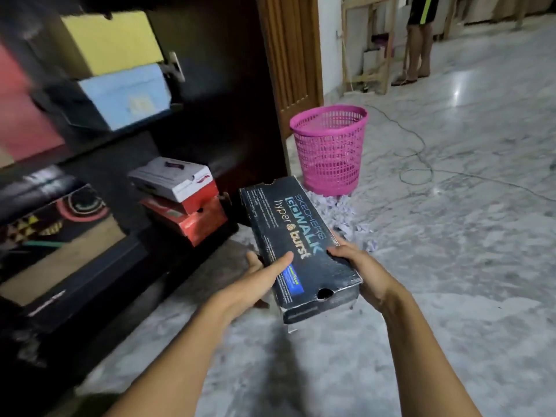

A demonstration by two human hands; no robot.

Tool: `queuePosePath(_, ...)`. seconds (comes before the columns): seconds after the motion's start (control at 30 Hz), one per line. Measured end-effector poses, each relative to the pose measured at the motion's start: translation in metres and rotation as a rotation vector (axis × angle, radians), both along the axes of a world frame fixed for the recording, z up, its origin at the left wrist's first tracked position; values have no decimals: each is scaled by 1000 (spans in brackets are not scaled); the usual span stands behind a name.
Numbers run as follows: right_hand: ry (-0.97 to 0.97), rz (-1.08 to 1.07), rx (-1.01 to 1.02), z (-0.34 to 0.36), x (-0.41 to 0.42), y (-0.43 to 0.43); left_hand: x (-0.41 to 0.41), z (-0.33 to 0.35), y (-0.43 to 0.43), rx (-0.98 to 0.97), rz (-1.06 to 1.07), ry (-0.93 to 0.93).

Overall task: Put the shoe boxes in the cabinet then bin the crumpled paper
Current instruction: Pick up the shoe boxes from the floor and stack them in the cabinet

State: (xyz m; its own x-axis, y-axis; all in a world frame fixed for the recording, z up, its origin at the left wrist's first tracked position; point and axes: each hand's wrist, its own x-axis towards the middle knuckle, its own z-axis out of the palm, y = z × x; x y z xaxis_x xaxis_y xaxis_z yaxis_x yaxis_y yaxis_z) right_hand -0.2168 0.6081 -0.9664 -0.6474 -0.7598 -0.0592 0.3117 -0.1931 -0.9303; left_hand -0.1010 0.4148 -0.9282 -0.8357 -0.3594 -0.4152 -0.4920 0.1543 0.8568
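I hold a black shoe box (296, 236) with both hands above the marble floor. My left hand (264, 278) grips its left side with the thumb on the lid. My right hand (359, 266) grips its right side. The dark cabinet (192, 121) stands open at the left. Inside it are a yellow box (111, 40), a light blue box (126, 96), a pink box (24, 115), and a white box (174, 177) stacked on red boxes (195, 218). Crumpled paper (346, 218) lies on the floor beyond the black box, in front of a pink mesh bin (329, 149).
A patterned black box (60, 230) fills the lower cabinet shelf at left. A wooden door (288, 52) stands behind the bin. A cable (415, 158) runs across the floor. Another person's legs (416, 46) stand by a wooden frame at the far right.
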Motion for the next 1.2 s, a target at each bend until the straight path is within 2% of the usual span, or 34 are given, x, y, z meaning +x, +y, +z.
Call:
queuePosePath(0.2,155,97,-178,102,-12,-77,19,104,-43,-173,210,354)
queuePosePath(0.33,267,128,-257,180,-23,-116,7,173,-69,-193,325,603)
queuePosePath(0.43,345,150,-302,235,-31,-142,-7,225,-91,-160,445,721)
queuePosePath(0.73,534,113,-270,366,-74,-241,-49,358,-192,-167,445,660)
queuePosePath(0.83,539,10,-216,406,-78,-273,-47,386,-214,-96,498,783)
queuePosePath(0.9,487,-89,-182,429,-82,-290,-45,406,-228,-44,486,796)
queuePosePath(1.0,514,-99,-169,453,-87,-307,-55,440,-247,72,464,770)
queuePosePath(1.1,572,-75,-180,462,-89,-315,-68,457,-261,141,532,738)
queuePosePath(1.2,649,-147,-199,456,-90,-326,-80,463,-273,152,645,668)
